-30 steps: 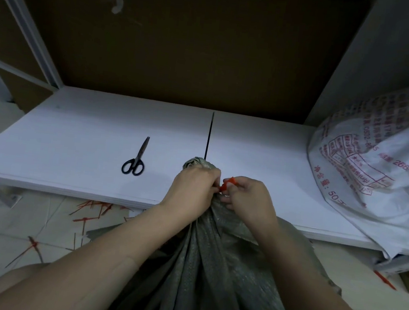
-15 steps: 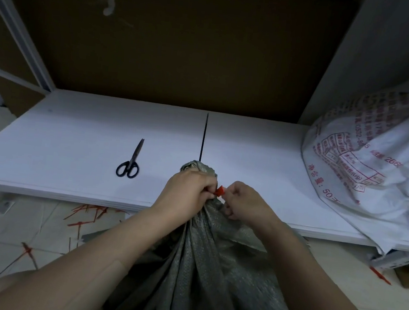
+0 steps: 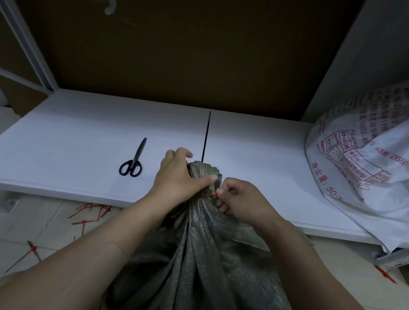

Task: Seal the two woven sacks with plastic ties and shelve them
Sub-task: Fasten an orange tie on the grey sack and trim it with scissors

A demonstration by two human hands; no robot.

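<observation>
A grey-green woven sack (image 3: 200, 269) stands on the floor against the shelf's front edge, its mouth bunched into a neck. My left hand (image 3: 178, 177) grips that neck from the left, thumb across the fabric. A thin red plastic tie (image 3: 210, 194) runs around the neck just below the thumb. My right hand (image 3: 241, 202) pinches the tie's end at the right of the neck. A white woven sack (image 3: 376, 159) with red print lies on the right end of the white shelf (image 3: 72, 139).
Black scissors (image 3: 132, 162) lie on the shelf left of my hands. A black gap (image 3: 206, 137) splits the two shelf boards. Several red tie offcuts (image 3: 87, 215) litter the tiled floor under the shelf's left side. A brown back panel closes the shelf.
My left hand shifted up and opened its fingers over the bunched neck. My right hand drew the red tie to the right, so it now shows as a thin line around the neck.
</observation>
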